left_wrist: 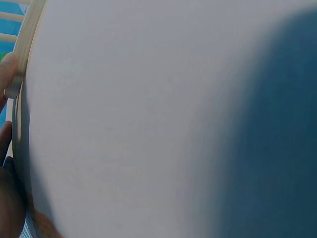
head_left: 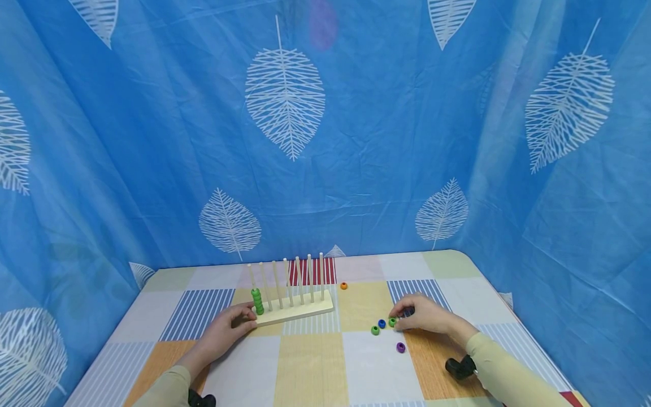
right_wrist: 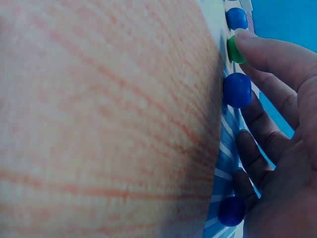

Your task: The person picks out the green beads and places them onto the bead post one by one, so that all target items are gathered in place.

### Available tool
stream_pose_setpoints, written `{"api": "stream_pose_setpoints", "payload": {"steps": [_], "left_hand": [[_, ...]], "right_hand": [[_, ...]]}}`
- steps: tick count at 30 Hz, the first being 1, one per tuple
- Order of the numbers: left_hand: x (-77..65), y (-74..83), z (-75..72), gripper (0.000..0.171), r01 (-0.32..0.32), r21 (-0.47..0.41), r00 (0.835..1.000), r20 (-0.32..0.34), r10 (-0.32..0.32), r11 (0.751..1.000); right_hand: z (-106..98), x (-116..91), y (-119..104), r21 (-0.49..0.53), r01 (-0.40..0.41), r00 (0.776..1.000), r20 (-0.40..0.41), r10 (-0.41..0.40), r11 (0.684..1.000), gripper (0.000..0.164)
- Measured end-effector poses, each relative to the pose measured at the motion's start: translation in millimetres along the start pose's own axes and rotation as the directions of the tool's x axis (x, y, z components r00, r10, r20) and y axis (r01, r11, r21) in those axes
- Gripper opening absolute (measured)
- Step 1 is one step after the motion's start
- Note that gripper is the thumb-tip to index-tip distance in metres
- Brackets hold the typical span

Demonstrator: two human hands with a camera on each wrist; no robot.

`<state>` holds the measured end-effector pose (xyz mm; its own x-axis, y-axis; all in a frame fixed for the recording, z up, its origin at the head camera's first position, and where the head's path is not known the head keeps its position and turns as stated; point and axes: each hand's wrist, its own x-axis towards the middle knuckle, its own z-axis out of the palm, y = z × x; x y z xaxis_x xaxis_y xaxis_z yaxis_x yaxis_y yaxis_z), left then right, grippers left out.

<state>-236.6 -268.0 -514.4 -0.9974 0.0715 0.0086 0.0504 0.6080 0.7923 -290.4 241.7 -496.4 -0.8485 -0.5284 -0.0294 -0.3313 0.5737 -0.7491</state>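
A wooden peg rack point(head_left: 305, 308) stands on the table, several upright pegs in a row, with a stack of green beads point(head_left: 257, 302) on its leftmost peg. My left hand point(head_left: 226, 330) grips the rack's left end, thumb point(left_wrist: 7, 69) on the front side of the base. Over on the right, my right hand point(head_left: 419, 314) pinches a green bead point(head_left: 392, 322) between thumb and forefinger, low at the cloth. Blue beads point(right_wrist: 237, 90) lie close under that hand, partly hidden in the head view. Another green bead point(head_left: 375, 330) and a blue bead point(head_left: 382, 324) sit just left of the fingertips.
Nearer me lies a purple bead point(head_left: 400, 347), and an orange bead point(head_left: 343, 286) is off the rack's right end. A checked, patchwork-patterned cloth point(head_left: 310, 367) covers the table. Blue curtains point(head_left: 356, 141) with white leaf prints enclose the back and sides.
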Motion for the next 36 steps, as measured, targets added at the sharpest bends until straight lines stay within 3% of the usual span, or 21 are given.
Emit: {"api": "stream_pose_setpoints", "payload": {"steps": [9,36], "left_hand": [[0.3,-0.1,-0.3,0.007,-0.007,-0.001,1.000,-0.001,0.007,1.000],[-0.4,0.6,-0.4,0.007,-0.010,-0.006,1.000,-0.002,0.010,1.000]], "right_hand": [[1.6,1.7,5.9,-0.060,0.007,1.000,-0.011,-0.008,0.998,0.017],[1.1,2.9,2.6,-0.061,0.020,1.000,-0.009,-0.020,0.998,0.014]]}}
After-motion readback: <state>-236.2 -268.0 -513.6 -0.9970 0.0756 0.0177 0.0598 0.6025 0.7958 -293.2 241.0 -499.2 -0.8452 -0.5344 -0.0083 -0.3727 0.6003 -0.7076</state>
